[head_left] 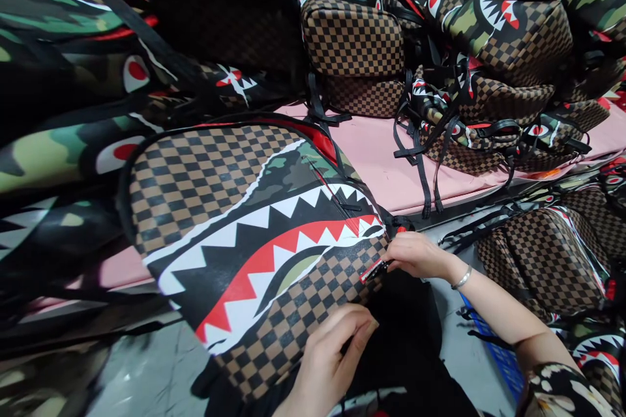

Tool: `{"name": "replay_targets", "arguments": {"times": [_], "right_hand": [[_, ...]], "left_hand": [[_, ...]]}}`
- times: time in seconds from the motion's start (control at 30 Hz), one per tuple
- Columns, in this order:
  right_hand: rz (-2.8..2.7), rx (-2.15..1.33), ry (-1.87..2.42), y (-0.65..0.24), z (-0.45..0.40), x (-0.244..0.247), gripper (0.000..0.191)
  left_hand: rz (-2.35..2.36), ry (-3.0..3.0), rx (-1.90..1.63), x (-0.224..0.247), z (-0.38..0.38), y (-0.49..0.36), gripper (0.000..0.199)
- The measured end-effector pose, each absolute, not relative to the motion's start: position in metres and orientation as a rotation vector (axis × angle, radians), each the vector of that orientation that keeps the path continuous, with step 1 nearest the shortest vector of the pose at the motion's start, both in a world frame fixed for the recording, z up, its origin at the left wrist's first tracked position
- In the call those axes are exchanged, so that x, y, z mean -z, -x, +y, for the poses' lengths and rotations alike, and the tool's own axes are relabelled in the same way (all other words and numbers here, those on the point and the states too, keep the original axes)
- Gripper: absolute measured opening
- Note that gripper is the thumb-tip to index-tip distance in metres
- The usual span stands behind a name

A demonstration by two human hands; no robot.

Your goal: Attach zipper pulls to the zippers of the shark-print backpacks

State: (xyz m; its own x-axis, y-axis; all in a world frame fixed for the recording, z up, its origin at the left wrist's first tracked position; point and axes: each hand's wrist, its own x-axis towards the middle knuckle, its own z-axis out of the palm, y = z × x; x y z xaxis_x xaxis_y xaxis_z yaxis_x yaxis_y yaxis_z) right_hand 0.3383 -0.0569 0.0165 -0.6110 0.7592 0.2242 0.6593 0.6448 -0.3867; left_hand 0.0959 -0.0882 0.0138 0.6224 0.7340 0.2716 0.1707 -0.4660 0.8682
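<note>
A brown-and-black checkered backpack (205,176) with a shark-mouth print lies tilted across the front edge of the pink table (366,156). Its top edge shows a red lining. My right hand (415,254), with a bracelet at the wrist, is closed at the bag's right edge, on a small dark piece with a red strip beside it; the piece is too small to name. My left hand (332,352) rests by the lower edge of the bag, its fingers bent and the thumb apart from them, with nothing seen between them.
Checkered and camouflage bags are heaped at the left (63,150), behind (355,42) and at the back right (523,32). More bags (548,260) lie low at the right, near a blue crate (493,352). Loose black straps hang over the table edge.
</note>
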Motion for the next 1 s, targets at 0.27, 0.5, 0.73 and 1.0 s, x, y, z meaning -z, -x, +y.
{"name": "replay_targets", "arguments": {"times": [0.27, 0.5, 0.73, 1.0], "right_hand": [[-2.58, -0.357, 1.136, -0.334, -0.056, -0.019, 0.019], [-2.638, -0.316, 1.177, -0.332, -0.056, -0.019, 0.02], [-2.542, -0.406, 1.099, -0.329, -0.058, -0.015, 0.018], [-2.015, -0.783, 1.231, -0.348, -0.068, -0.015, 0.02]], "left_hand": [[0.676, -1.975, -0.844, -0.015, -0.09, -0.098, 0.011], [0.632, -1.982, -0.869, -0.015, -0.093, -0.101, 0.01], [0.66, -2.004, -0.889, -0.017, -0.095, -0.102, 0.008], [0.707, -2.106, -0.957, -0.016, -0.089, -0.1, 0.009]]}}
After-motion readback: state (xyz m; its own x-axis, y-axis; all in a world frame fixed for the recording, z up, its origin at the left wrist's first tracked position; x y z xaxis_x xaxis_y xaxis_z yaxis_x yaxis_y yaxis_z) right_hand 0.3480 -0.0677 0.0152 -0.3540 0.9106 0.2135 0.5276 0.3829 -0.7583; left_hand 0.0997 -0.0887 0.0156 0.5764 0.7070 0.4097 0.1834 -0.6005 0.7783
